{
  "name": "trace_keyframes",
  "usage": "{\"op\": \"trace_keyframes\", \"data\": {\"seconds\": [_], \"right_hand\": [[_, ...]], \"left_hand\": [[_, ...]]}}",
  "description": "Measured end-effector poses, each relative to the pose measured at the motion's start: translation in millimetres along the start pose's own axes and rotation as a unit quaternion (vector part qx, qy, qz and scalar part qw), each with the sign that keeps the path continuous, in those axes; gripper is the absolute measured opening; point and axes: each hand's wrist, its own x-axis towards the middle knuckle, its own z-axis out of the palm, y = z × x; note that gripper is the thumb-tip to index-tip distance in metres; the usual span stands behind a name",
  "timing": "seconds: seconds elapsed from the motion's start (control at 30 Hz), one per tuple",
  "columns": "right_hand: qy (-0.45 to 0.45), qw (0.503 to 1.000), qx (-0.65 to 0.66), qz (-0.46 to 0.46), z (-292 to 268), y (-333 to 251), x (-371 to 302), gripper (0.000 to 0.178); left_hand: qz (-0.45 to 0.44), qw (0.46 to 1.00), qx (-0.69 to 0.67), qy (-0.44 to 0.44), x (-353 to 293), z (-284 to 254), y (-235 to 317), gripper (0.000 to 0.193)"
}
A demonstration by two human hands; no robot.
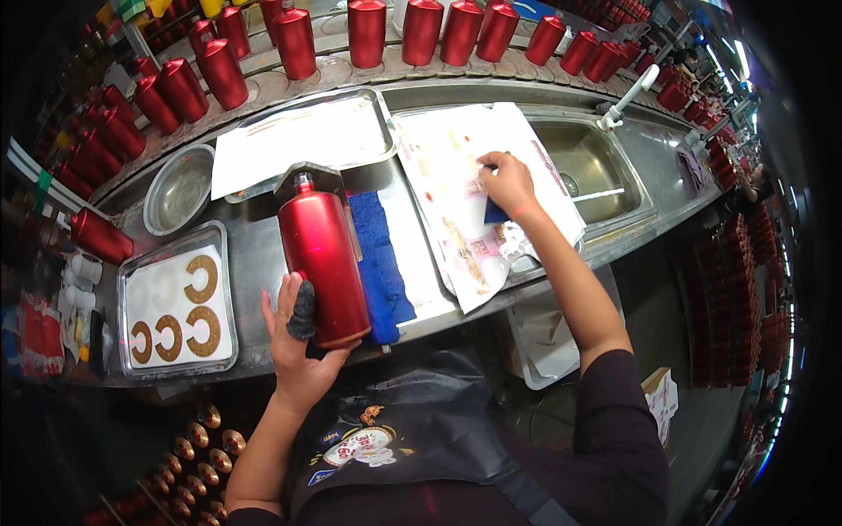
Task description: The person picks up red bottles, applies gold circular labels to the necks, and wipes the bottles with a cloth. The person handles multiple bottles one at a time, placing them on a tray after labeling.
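Note:
A glossy red bottle (323,263) with a bare metal neck leans on a dark rest at the counter's middle. My left hand (303,346), one finger in a black cover, cups its lower left side, the thumb at its base. Over a white sheet of printed decals (456,210) on a metal tray, my right hand (507,184) is closed, fingertips pinched at the sheet. A flat dark-blue piece (495,213) juts from under that palm; its rest is hidden. Whether a decal is between the fingertips, I cannot make out.
A blue cloth (379,263) lies right of the bottle. At left are a steel bowl (179,189) and a tray (230,351) of gold C-shaped decals. A sink with a white tap (627,96) is at right. Several red bottles (367,35) line the conveyor behind.

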Motion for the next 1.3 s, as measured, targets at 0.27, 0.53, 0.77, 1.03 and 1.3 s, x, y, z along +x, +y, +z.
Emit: {"op": "trace_keyframes", "data": {"seconds": [0.27, 0.53, 0.77, 1.03, 1.3], "right_hand": [[-0.068, 0.992, -0.103, 0.023, 36, 16, 101, 0.028], [-0.048, 0.997, -0.044, -0.051, 54, 39, 124, 0.014], [-0.003, 0.990, 0.077, -0.116, 27, 13, 104, 0.015], [0.032, 0.962, 0.091, -0.256, -23, -82, 58, 0.012], [-0.100, 0.921, 0.094, -0.366, -86, -151, 5, 0.008]], "left_hand": [[-0.010, 0.999, 0.030, -0.010, 2, -3, -1, 0.098], [-0.006, 0.999, 0.028, -0.019, 1, -2, -3, 0.097], [-0.028, 0.999, 0.026, -0.015, -1, -4, -1, 0.103], [-0.030, 0.999, -0.014, -0.022, -3, 4, -9, 0.112], [-0.033, 0.995, -0.094, -0.008, 15, -27, -5, 0.079]]}}
